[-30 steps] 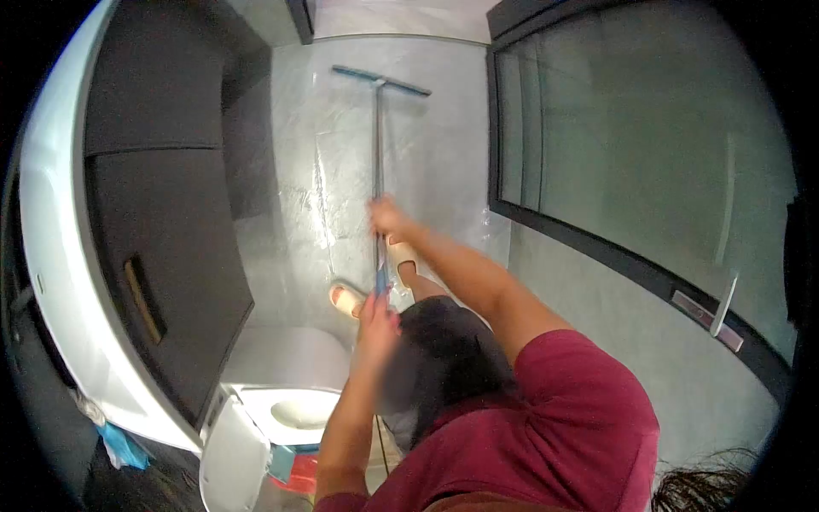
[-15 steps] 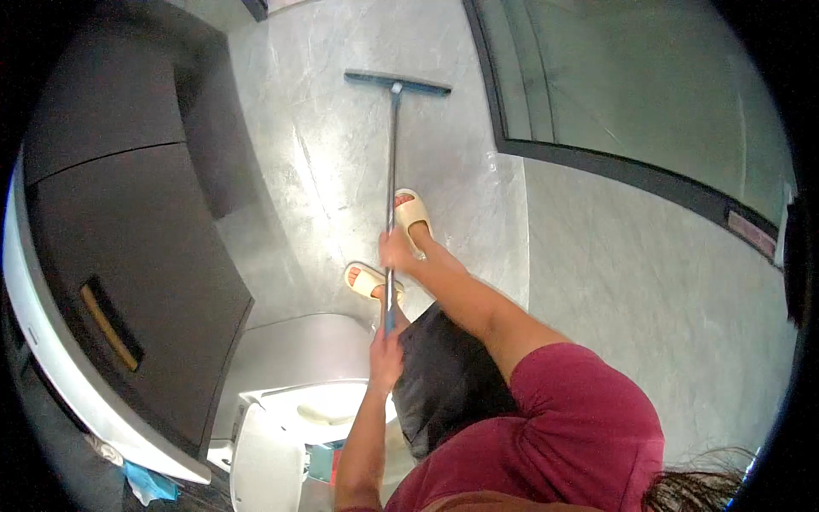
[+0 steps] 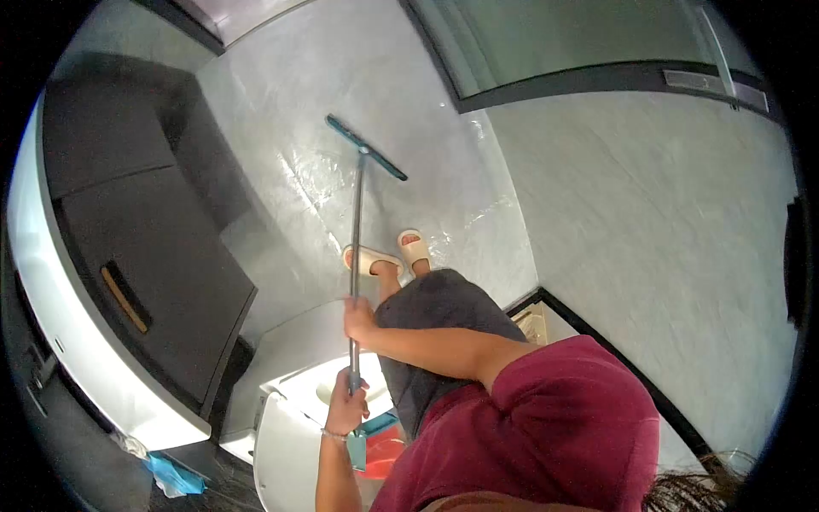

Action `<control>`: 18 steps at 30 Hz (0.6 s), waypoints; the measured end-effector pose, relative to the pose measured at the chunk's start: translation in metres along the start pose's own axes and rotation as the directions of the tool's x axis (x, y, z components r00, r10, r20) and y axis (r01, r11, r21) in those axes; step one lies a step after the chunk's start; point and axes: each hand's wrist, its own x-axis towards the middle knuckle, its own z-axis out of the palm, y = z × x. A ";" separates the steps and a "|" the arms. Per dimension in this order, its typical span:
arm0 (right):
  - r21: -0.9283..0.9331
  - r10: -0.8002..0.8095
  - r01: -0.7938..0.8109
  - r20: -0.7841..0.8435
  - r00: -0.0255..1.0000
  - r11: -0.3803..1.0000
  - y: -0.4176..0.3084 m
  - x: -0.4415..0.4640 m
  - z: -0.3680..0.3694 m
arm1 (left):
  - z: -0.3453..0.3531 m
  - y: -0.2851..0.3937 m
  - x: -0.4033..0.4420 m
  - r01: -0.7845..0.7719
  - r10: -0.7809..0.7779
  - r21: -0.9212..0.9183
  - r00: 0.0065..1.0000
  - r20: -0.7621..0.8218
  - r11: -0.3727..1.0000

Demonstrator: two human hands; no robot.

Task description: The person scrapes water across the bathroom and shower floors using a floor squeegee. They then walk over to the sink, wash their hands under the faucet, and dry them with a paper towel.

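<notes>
A long-handled floor squeegee (image 3: 356, 230) runs down the middle of the head view. Its dark teal blade lies slantwise on the grey floor, beyond my feet. Wrapped round the metal pole partway down is my right hand (image 3: 360, 322). My left hand (image 3: 347, 410) grips the grey handle end, lower and closer to my body. Both hands are closed, and the pole passes just left of my feet in cream slides (image 3: 414, 247).
Dark cabinets (image 3: 145, 282) under a white counter (image 3: 102, 358) line the left side. A toilet (image 3: 290, 341) with raised lid stands close below my hands, near a red bin-like object (image 3: 384, 452). A framed glass panel (image 3: 580, 43) is at upper right. Wet streaks shine on the floor (image 3: 444, 205).
The squeegee blade has come nearer and left, turning from nearly crosswise to slanted. Both hands moved down and left in view with the pole. My feet have shifted closer together, and the view has turned.
</notes>
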 end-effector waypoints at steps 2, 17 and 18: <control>0.132 0.013 -0.008 -0.033 0.999 0.991 0.002 0.013 -0.039 | 0.024 0.014 0.023 0.098 -0.101 0.039 0.991 0.092 0.994; -0.458 -0.423 0.448 0.162 0.891 0.768 0.005 0.238 -0.269 | 0.185 0.085 0.239 -0.176 -0.021 0.587 0.949 0.313 0.791; -0.777 -0.557 0.572 0.363 0.747 0.262 0.002 0.225 -0.267 | 0.170 0.055 0.241 -0.230 0.060 0.529 0.946 0.318 0.817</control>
